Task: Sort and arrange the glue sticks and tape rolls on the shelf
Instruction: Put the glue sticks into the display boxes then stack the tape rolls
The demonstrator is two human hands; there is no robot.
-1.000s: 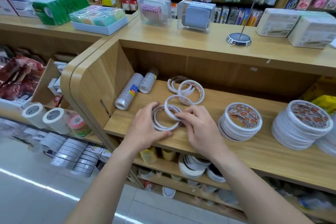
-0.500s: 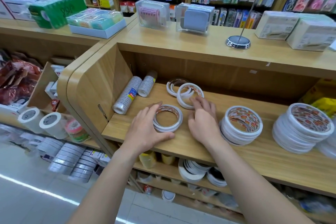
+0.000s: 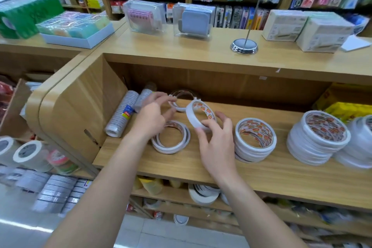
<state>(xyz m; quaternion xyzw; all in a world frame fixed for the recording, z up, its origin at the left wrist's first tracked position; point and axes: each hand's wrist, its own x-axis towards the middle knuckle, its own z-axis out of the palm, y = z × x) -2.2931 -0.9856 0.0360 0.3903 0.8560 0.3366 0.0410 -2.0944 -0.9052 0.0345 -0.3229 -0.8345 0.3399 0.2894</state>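
On the wooden shelf (image 3: 201,165) my right hand (image 3: 216,141) grips a white tape roll (image 3: 194,118), tilted up off the board. My left hand (image 3: 154,115) reaches past it, its fingertips pinching the rim of thin white tape rolls (image 3: 178,104) lying further back. A flat stack of thin tape rolls (image 3: 171,140) lies between my wrists. Two wrapped tubes of small rolls (image 3: 120,117) lean against the left wall. To the right stand a short stack of wider tape rolls (image 3: 254,141) and a taller stack (image 3: 318,141).
The shelf's left side wall (image 3: 72,115) and low ceiling board (image 3: 221,66) hem the space. Boxes and a chrome spike holder (image 3: 244,45) sit on the counter above. More tape rolls fill the lower shelves (image 3: 203,195) and the left bay (image 3: 30,153). Yellow packs (image 3: 346,109) sit far right.
My right hand has lifted a white roll from the back pair and tilted it upright. My left hand left the front stack and moved back to the rear rolls.
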